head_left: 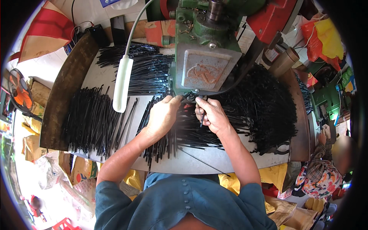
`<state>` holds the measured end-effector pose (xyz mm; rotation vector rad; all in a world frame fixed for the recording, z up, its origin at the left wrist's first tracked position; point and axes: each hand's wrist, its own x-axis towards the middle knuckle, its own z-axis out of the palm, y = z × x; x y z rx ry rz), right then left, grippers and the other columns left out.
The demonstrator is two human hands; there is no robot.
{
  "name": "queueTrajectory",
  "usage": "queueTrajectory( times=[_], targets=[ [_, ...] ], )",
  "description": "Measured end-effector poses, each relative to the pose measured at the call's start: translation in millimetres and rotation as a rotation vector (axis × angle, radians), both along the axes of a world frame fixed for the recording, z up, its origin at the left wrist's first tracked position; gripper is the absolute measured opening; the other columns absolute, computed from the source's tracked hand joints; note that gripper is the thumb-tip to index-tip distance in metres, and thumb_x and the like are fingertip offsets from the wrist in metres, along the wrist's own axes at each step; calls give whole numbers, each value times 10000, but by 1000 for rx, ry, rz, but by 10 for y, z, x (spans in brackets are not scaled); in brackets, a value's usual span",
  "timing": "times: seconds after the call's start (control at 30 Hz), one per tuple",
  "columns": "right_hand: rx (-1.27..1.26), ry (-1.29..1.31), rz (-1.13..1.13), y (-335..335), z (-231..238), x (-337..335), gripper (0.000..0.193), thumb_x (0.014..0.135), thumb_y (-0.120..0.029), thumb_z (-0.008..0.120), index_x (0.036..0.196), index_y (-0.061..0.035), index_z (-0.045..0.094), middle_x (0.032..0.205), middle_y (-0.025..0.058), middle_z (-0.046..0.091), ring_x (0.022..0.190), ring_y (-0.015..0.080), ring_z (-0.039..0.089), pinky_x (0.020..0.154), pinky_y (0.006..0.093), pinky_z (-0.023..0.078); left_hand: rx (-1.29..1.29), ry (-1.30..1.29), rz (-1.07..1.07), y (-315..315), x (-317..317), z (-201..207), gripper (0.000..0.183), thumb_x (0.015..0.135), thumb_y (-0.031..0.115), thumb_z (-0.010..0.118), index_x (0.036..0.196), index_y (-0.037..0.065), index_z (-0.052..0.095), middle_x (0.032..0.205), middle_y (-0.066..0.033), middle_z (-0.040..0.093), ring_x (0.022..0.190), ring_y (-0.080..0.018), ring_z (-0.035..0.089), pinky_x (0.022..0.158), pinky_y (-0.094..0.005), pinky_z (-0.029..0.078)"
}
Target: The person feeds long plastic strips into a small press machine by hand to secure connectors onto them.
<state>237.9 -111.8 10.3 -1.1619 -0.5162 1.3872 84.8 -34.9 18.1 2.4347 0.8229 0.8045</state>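
A green machine (226,32) with a grey front plate (205,71) stands over the middle of the worktable. Just under its lower edge, my left hand (165,115) is closed in a pinch, its fingertips at a small dark working point. What those fingertips hold is too small to make out. Beside it on the right, my right hand (212,115) grips a thin black rod (202,119) that points down from the fingers. Many similar black rods (195,136) lie beneath and between my hands.
Rows of black rods (90,119) lie at the left, and a tangled dark heap (272,111) at the right. A white lamp (122,84) hangs left of the machine. Raised brown walls (63,96) edge the table. A co-worker (320,170) sits far right by another green machine (327,97).
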Motion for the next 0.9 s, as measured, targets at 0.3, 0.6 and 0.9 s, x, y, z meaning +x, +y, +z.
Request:
queueTrajectory(
  times=[0.3, 0.6, 0.9],
  targets=[
    [17, 13, 15, 12, -7, -6, 215, 832, -202, 493, 684, -50, 457, 534, -22, 405, 381, 41, 340, 313, 180, 191, -12, -13, -4, 6, -2, -38, 191, 770, 55, 523, 952, 12, 564, 692, -137, 522, 608, -283, 529, 540, -323, 418],
    [-18, -16, 2, 21, 0, -19, 203, 836, -186, 478, 686, -52, 454, 525, -28, 392, 375, 36, 327, 308, 183, 189, -27, -11, -15, 3, -5, -14, 185, 767, 52, 527, 942, 9, 569, 696, -139, 527, 613, -286, 533, 545, -325, 420],
    [-49, -66, -6, 27, 16, -38, 209, 844, -204, 480, 684, -75, 438, 533, -46, 380, 388, 6, 307, 291, 146, 204, 66, 40, -25, 32, -16, -33, 213, 745, 58, 522, 954, 23, 551, 691, -128, 524, 604, -282, 544, 527, -332, 439]
  ],
)
